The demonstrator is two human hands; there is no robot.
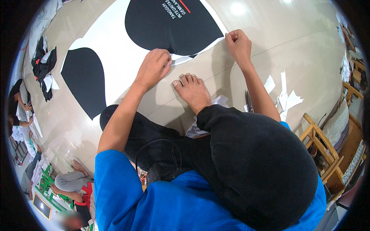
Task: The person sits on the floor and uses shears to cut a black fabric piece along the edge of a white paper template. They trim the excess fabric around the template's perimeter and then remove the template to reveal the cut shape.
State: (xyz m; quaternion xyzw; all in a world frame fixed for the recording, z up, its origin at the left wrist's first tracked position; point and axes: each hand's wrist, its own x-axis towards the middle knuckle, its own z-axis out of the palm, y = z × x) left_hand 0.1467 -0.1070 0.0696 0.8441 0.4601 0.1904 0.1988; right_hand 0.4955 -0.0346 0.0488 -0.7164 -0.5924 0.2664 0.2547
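A white fabric sheet (115,29) with black garment-shaped panels lies spread on the floor ahead of me. The larger black panel (165,27) carries white lettering and a red stripe; a smaller black panel (85,79) lies to its left. My left hand (155,66) is closed, fingertips pinching the sheet's near edge below the large panel. At the right corner of that panel, my right hand (239,45) pinches the edge between thumb and fingers. Between the hands the white edge is slightly raised and curled. My bare foot (192,90) rests just below it.
Scissors (249,102) lie beside my right forearm, near white offcuts (285,101). Wooden frames (322,148) stand at the right. Dark cloth pieces (44,63) lie at the far left. A seated person (75,188) is at the lower left, another person (19,102) at the left edge.
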